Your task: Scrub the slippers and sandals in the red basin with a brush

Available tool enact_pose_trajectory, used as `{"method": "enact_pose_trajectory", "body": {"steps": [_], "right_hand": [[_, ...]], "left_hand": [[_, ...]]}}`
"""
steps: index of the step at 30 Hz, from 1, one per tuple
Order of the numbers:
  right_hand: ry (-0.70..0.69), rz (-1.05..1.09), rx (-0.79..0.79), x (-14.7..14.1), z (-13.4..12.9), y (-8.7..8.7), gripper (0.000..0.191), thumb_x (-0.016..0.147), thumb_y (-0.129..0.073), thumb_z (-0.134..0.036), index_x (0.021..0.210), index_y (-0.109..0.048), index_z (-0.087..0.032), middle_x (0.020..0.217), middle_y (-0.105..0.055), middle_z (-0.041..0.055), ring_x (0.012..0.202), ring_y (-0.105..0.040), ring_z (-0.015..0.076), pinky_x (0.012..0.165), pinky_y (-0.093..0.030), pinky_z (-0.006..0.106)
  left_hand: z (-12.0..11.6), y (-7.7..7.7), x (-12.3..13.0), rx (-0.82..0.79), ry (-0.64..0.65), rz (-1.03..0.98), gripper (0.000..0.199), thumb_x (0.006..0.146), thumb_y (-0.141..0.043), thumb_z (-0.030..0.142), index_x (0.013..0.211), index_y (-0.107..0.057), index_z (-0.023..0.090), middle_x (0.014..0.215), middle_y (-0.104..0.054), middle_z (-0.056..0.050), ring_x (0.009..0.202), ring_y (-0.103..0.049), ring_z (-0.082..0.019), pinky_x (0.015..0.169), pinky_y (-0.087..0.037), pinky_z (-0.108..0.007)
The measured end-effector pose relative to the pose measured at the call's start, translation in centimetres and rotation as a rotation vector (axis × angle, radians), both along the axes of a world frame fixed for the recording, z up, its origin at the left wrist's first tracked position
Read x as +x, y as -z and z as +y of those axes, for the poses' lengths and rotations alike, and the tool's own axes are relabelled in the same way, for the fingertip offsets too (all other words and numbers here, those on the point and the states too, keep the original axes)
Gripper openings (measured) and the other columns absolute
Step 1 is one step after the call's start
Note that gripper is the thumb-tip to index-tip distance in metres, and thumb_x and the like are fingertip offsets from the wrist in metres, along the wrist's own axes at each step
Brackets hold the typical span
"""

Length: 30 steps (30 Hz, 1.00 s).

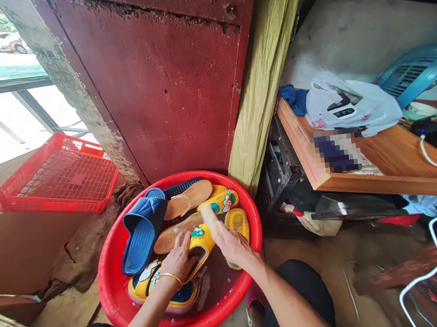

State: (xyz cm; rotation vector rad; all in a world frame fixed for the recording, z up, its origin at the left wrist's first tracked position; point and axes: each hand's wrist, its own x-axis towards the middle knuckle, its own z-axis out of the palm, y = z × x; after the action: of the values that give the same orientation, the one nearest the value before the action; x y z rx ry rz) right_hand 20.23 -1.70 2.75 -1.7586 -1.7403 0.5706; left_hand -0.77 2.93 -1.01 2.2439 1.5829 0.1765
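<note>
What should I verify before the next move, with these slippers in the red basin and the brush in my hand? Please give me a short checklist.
1. Left hand grips the yellow slipper: ok.
2. Right hand holds the pale brush: ok.
3. Brush bristles touch the slipper: cannot tell, they are hidden.
4. Enough water in the red basin: cannot tell, only a wet shine shows at the bottom.
5. Blue slide sandal lies apart from both hands: ok.
6. White cable stays away from the basin: ok.
</note>
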Motion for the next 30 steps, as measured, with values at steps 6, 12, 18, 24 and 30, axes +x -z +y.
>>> {"method": "enact_pose_trajectory", "body": {"steps": [6, 12, 18, 24, 30], "right_hand": [[-0.015, -0.285, 0.000, 0.1, 0.1, 2.2, 0.038, 0.095, -0.044, -0.024, 0.127, -0.063, -0.015, 0.081, -0.074, 0.0111, 0.077, -0.072, 0.0270, 0.073, -0.057, 0.043], [-0.040, -0.345, 0.044, -1.3, -0.5, 1.0, 0.041, 0.098, -0.045, -0.031, 0.135, -0.057, -0.018, 0.090, -0.073, 0.0129, 0.071, -0.070, 0.0251, 0.065, -0.057, 0.038], [-0.193, -0.419, 0.184, -3.2, -2.5, 0.1, 0.048, 0.101, -0.044, -0.040, 0.146, -0.048, -0.026, 0.093, -0.072, 0.0120, 0.060, -0.065, 0.0226, 0.053, -0.053, 0.034], [0.027, -0.353, 0.112, -0.3, -0.3, -0.7, 0.042, 0.102, -0.040, -0.033, 0.139, -0.054, -0.019, 0.084, -0.072, 0.0097, 0.062, -0.067, 0.0221, 0.056, -0.053, 0.033], [-0.027, -0.250, 0.147, -1.6, -0.8, -1.5, 0.046, 0.101, -0.044, -0.035, 0.144, -0.049, -0.018, 0.095, -0.074, 0.0139, 0.070, -0.070, 0.0249, 0.059, -0.055, 0.034]], "left_hand": [[0.1, 0.1, 1.1, -0.061, -0.009, 0.109, 0.054, 0.089, -0.050, 0.024, 0.143, -0.047, 0.017, 0.142, -0.055, -0.021, 0.112, -0.070, -0.035, 0.092, -0.054, -0.047], [0.3, -0.5, 0.0, 0.116, -0.106, -0.133, 0.048, 0.084, -0.045, 0.016, 0.132, -0.057, 0.019, 0.133, -0.067, -0.014, 0.124, -0.065, -0.029, 0.105, -0.049, -0.042], [-0.2, -3.3, -0.6, 0.197, -0.308, -0.262, 0.066, 0.083, -0.050, 0.024, 0.147, -0.038, 0.017, 0.125, -0.072, -0.016, 0.118, -0.067, -0.035, 0.100, -0.049, -0.052], [-1.2, -3.9, -0.2, 0.263, -0.227, -0.374, 0.071, 0.077, -0.051, 0.020, 0.147, -0.037, 0.017, 0.124, -0.072, -0.013, 0.119, -0.066, -0.031, 0.103, -0.048, -0.045], [-1.3, -3.2, -1.2, 0.291, -0.238, -0.511, 0.068, 0.077, -0.050, 0.024, 0.144, -0.041, 0.018, 0.127, -0.068, -0.014, 0.122, -0.064, -0.032, 0.105, -0.048, -0.048]]}}
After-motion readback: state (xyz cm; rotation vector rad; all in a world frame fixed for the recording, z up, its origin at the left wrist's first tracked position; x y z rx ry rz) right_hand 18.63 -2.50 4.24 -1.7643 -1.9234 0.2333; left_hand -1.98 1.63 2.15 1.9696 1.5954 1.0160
